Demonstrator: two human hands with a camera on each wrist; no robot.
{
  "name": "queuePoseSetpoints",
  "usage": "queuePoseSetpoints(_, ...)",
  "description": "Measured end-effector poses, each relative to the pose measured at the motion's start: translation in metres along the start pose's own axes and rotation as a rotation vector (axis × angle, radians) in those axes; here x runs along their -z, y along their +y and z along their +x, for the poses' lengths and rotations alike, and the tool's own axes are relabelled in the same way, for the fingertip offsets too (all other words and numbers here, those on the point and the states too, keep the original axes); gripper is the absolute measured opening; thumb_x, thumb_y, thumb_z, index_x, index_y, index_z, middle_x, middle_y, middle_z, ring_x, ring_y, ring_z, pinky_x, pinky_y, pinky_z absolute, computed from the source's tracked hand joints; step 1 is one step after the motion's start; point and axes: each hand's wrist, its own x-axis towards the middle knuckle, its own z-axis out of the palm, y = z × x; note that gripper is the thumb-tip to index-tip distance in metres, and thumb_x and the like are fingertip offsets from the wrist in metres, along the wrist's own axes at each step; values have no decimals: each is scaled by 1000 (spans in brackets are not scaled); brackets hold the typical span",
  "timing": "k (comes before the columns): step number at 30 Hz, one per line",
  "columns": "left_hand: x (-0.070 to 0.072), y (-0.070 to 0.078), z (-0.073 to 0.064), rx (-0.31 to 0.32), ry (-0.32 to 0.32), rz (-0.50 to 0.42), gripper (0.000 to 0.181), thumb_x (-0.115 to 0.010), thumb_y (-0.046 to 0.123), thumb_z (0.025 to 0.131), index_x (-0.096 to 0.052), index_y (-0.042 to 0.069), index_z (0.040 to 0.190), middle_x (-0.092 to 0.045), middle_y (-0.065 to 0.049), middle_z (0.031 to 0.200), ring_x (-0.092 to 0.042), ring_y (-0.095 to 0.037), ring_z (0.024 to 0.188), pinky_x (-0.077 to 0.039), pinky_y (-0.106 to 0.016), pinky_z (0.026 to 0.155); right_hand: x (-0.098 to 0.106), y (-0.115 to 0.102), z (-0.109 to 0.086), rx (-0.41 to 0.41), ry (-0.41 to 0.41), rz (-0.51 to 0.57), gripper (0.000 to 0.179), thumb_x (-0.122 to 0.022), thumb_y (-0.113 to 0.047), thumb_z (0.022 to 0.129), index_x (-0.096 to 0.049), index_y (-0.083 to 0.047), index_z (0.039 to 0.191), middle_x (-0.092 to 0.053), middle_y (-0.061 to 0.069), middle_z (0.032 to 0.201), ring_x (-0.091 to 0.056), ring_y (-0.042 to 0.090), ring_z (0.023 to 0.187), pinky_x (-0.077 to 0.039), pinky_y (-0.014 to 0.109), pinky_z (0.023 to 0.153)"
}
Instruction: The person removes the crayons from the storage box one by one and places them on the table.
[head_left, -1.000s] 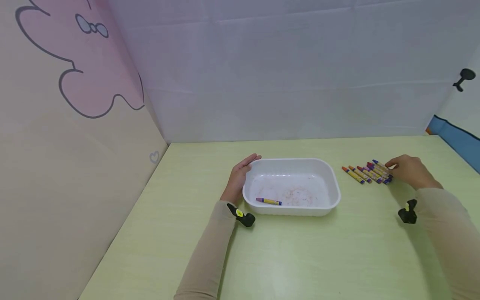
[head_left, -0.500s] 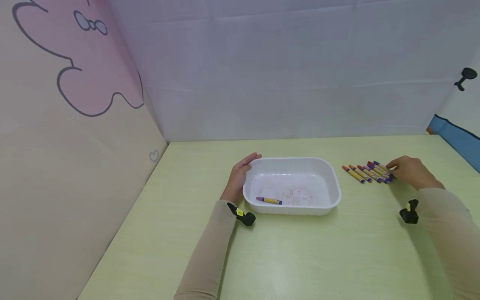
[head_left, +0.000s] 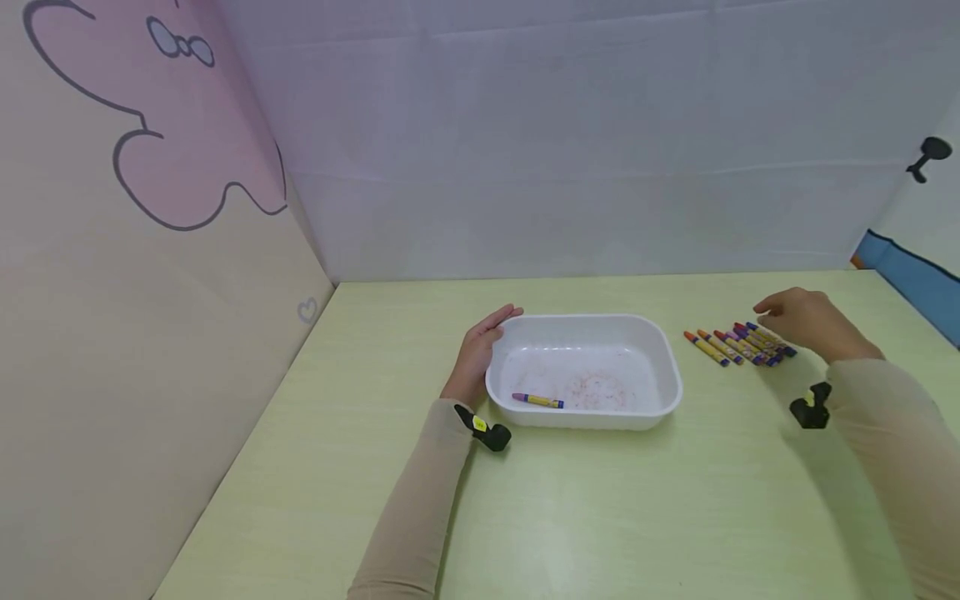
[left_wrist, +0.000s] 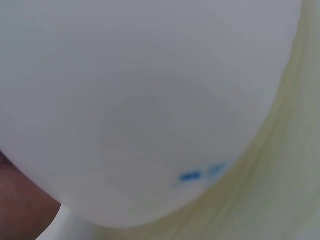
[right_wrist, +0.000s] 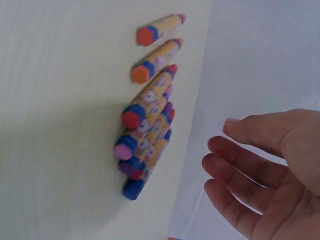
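A white plastic tray [head_left: 585, 421] rests on the table, with one pinkish-purple crayon [head_left: 537, 401] lying along its near side. My left hand [head_left: 472, 358] rests against the tray's left end, fingers stretched along the far corner. The left wrist view is mostly filled by the tray's white wall [left_wrist: 150, 100], with part of the hand at lower left. To the tray's right lie several crayons in yellow wrappers, among them an orange crayon [head_left: 706, 349] and a dark blue crayon [right_wrist: 150, 172]. Above their far right end hovers my right hand [head_left: 810, 323], fingers loosely bent and holding nothing.
The pale green table [head_left: 585, 517] reaches back to a white cloth backdrop [head_left: 562, 167]. A wall with a pink cartoon drawing [head_left: 202, 142] stands at the left. Faint reddish marks show on the tray's floor.
My right hand has let go of the crayons and lifted away, up and slightly left. The dark blue crayon stays beside the others. The left hand and tray have not moved.
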Motion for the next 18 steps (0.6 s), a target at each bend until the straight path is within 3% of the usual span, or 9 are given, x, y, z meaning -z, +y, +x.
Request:
queuePoseSetpoints(4,0,0,0,6,-3,8,43,-36,9,102,-46,10,143,-55,2,140,-44,-13,135,-36,-34,113,8,-22,3,55,13,51,40,-50,-14,96,-55,15,122,-56,39,116,-54,54,103,-46,62,84)
queuePoseSetpoints(9,1,0,0,11,-2,15,42,-37,10,102,-47,12,142,-56,3,139,-45,-12,135,-37,-33,112,16,-58,9,141,8,111,39,-54,-22,97,-60,7,123,-64,30,113,-60,45,102,-50,53,81)
queuePoseSetpoints(13,1,0,0,14,2,13,42,-36,10,102,-48,13,142,-56,3,139,-45,-12,134,-37,-33,112,17,-90,16,215,-58,162,40,-57,-29,96,-62,-1,125,-69,20,110,-65,33,99,-53,47,78)
queuePoseSetpoints(18,2,0,0,12,-1,12,42,-36,9,102,-49,13,142,-56,3,139,-45,-13,134,-38,-34,112,12,-129,25,297,-182,213,40,-63,-29,93,-63,-5,124,-68,14,116,-65,26,103,-54,45,85)
